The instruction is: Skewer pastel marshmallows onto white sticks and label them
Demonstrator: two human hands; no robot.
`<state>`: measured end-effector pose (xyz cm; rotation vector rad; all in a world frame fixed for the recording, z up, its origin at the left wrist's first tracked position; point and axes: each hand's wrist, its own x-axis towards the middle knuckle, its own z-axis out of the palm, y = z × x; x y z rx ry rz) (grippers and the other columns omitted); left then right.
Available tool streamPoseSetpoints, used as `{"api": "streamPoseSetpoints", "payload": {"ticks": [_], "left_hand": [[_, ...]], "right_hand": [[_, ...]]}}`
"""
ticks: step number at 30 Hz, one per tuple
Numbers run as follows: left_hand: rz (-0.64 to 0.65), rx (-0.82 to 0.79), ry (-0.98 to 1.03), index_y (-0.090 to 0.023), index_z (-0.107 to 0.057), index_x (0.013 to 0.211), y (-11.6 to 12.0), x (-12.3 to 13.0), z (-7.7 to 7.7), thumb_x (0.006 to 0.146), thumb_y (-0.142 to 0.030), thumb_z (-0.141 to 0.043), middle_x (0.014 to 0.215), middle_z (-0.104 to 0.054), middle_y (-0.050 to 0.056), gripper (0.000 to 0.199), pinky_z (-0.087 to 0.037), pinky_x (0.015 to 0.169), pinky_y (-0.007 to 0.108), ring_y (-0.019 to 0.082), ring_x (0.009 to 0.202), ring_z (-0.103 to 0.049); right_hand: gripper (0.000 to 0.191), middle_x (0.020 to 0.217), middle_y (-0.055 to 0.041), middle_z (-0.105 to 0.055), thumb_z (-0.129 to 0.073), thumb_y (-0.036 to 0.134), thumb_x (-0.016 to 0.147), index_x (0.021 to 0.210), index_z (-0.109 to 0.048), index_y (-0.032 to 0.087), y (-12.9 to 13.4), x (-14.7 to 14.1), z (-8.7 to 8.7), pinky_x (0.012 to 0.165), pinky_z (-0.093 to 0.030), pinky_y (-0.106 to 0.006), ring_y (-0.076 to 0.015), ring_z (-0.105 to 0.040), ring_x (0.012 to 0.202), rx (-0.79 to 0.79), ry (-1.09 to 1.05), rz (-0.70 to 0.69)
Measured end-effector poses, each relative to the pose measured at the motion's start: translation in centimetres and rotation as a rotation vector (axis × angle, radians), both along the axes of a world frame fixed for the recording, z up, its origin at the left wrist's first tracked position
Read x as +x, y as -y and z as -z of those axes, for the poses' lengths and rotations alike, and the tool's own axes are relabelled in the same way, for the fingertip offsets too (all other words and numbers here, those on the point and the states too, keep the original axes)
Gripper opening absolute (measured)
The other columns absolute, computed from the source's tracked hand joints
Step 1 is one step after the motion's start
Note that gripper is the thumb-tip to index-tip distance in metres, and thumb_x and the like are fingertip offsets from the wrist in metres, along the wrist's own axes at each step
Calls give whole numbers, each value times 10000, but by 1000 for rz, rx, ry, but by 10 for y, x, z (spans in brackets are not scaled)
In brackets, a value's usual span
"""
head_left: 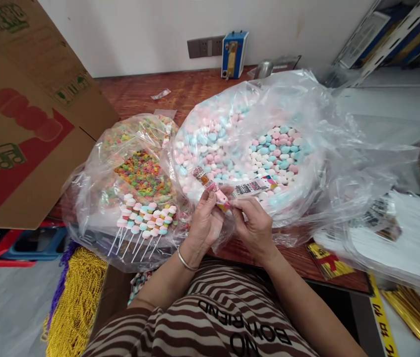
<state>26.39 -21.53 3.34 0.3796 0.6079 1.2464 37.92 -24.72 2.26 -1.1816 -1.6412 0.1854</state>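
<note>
Between the two hands, just over the near part of a big bag of sweets, is a small printed wrapper [209, 184], tilted, with its pink end toward the person. Left hand [207, 218] has it gripped between thumb and fingers, and the right hand [255, 223] is closed in a narrow pinch at that near end. Can't tell if the end is being opened or sealed because the fingers cover it, but my read is that working that end is the step in hand. I'd say the next move calls for the left holding firm while the right does the fiddly fingertip stuff, no yanking.

Just beyond the fingers, a second printed wrapper [251, 187] lies on the clear bag of pastel marshmallows [274, 153]. Left of the hands, a bunch of marshmallow skewers [147, 218] lies on the near side of a clear bag of colourful cereal rings [145, 173]. Farther out past the hands, a blue device [234, 55] sits at the back of the bench [128, 91].
</note>
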Motion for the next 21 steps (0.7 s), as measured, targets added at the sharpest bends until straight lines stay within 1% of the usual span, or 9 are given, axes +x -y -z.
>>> {"api": "streamPoseSetpoints", "payload": {"ticks": [3, 5, 8, 10, 13, 15, 17, 19, 21], "left_hand": [[3, -26, 28, -198, -667, 1018, 3, 0, -1, 807, -355, -814, 1100, -763, 74, 301, -517, 1017, 357, 226, 1138, -695], [62, -25, 29, -192, -682, 1079, 6, 1, -2, 812, -391, -809, 1147, -755, 95, 356, -505, 1052, 381, 246, 1190, -674], [160, -1, -7, -145, -723, 1081, 11, 4, -1, 787, -391, -831, 1156, -750, 128, 398, -493, 1076, 370, 259, 1211, -657], [179, 1, -22, -128, -745, 1013, 14, 7, 1, 766, -381, -848, 1108, -757, 132, 368, -496, 1070, 362, 262, 1197, -660], [203, -9, -20, -132, -755, 1000, 16, 11, 2, 739, -372, -867, 1073, -760, 124, 372, -503, 1051, 359, 258, 1169, -669], [194, -3, -42, -137, -758, 988, 15, 13, 2, 720, -379, -877, 1068, -763, 117, 381, -509, 1029, 351, 251, 1142, -677], [139, -5, -87, -140, -760, 927, 14, 13, 2, 700, -410, -883, 1019, -771, 106, 374, -523, 991, 342, 243, 1089, -694], [74, -10, -130, -149, -750, 863, 13, 13, 1, 676, -423, -894, 968, -777, 89, 362, -536, 941, 329, 226, 1017, -711], [38, -6, -163, -156, -737, 818, 13, 14, 0, 655, -406, -909, 923, -778, 68, 345, -544, 884, 306, 196, 924, -720]], "right_hand": [[201, 961, -55, -705, -543, 93, 967, 1042, -662, 236, 2, -2, 2, 815, -571, -325, -189, -683, 919, 31, 33, 26], [205, 960, -53, -709, -549, 96, 967, 1055, -663, 242, 2, -3, 1, 819, -576, -325, -189, -687, 919, 53, 27, 70], [211, 977, -56, -713, -565, 82, 960, 1060, -657, 243, 0, -2, -1, 844, -581, -319, -184, -695, 943, 96, 22, 98], [216, 988, -59, -715, -575, 71, 954, 1064, -651, 241, -2, -1, 0, 857, -584, -317, -181, -697, 960, 131, 33, 91], [206, 959, -54, -708, -589, 83, 950, 1065, -642, 246, -1, 1, 3, 838, -593, -331, -185, -695, 929, 162, 15, 111], [198, 950, -52, -707, -579, 98, 956, 1074, -635, 247, 3, 2, 6, 840, -598, -346, -190, -696, 924, 145, -7, 111], [214, 979, -59, -720, -547, 108, 970, 1114, -630, 242, 9, 1, 10, 869, -600, -359, -197, -704, 963, 89, -1, 77], [264, 1058, -82, -734, -546, 143, 981, 1222, -607, 229, 15, 0, 14, 877, -608, -361, -208, -714, 1004, 9, 8, 60], [409, 1176, -114, -723, -583, 198, 980, 1384, -523, 218, 20, -3, 17, 850, -623, -353, -218, -723, 1022, -48, -24, 92]]}}
